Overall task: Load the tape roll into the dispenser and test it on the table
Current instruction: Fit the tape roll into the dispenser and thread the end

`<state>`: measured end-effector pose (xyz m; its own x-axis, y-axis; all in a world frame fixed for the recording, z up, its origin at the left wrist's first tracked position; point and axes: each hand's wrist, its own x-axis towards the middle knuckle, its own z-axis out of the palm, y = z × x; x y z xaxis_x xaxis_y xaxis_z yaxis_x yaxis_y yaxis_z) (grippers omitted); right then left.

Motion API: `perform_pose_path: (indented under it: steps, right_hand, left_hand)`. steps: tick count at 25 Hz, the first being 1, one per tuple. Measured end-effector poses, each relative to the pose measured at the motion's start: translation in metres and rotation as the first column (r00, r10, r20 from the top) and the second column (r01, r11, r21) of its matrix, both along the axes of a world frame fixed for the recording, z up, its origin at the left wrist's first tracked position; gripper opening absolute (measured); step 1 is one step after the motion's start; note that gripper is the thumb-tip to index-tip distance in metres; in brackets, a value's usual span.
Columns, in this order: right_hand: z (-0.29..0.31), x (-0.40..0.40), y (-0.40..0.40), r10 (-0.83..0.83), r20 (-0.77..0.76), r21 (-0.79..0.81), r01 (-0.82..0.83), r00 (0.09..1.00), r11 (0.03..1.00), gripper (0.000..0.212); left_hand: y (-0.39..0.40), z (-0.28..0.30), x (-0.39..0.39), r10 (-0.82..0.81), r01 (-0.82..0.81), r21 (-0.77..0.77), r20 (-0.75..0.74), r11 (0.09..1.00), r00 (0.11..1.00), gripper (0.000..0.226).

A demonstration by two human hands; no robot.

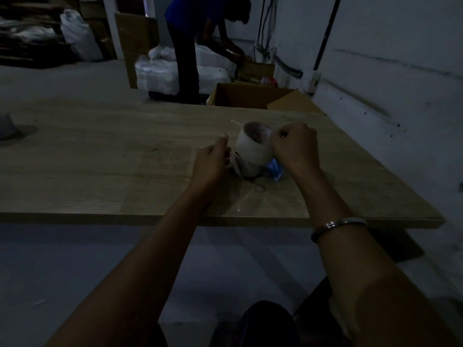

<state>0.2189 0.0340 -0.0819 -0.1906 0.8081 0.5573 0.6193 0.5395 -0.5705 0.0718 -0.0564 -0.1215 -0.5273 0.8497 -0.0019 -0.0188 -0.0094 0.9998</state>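
Observation:
A pale tape roll (253, 146) sits on the tape dispenser (246, 169), whose grey body and blue part (275, 169) rest on the wooden table (100, 171). My right hand (294, 146) is closed against the roll's right side, fingers curled around it. My left hand (213, 159) is just left of the roll with fingers pinched, seemingly on a clear strip of tape; the strip itself is hard to see in the dim light. Clear tape strips glint on the table in front of the dispenser.
An open cardboard box (250, 96) stands beyond the table's far edge. A person in a blue top (185, 46) bends over white bags at the back. A grey object (6, 126) sits at the table's left edge. A wall runs along the right.

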Motion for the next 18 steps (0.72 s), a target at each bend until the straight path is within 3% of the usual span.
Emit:
perform_pose_path:
  steps: [2,7,11,18]
  right_hand:
    - [-0.001,-0.005,0.007,0.006,0.050,-0.035,-0.004,0.999,0.999,0.039]
    - [-0.002,-0.010,0.013,-0.070,0.213,-0.068,0.086,0.975,0.994,0.034]
    - [-0.011,-0.012,0.018,-0.108,0.209,-0.060,0.123,0.972,0.991,0.028]
    - [-0.014,-0.022,0.015,-0.138,0.241,-0.043,0.153,0.961,0.987,0.025]
  left_hand:
    - [0.005,0.002,-0.002,-0.075,0.075,0.001,0.006,0.997,0.997,0.054]
    - [0.015,-0.001,-0.001,-0.025,0.029,0.051,-0.065,0.998,0.998,0.048]
    - [0.017,-0.007,0.003,0.073,-0.061,0.078,-0.156,0.995,0.985,0.046]
    - [0.017,-0.007,0.007,0.080,-0.068,0.065,-0.206,0.996,0.975,0.039]
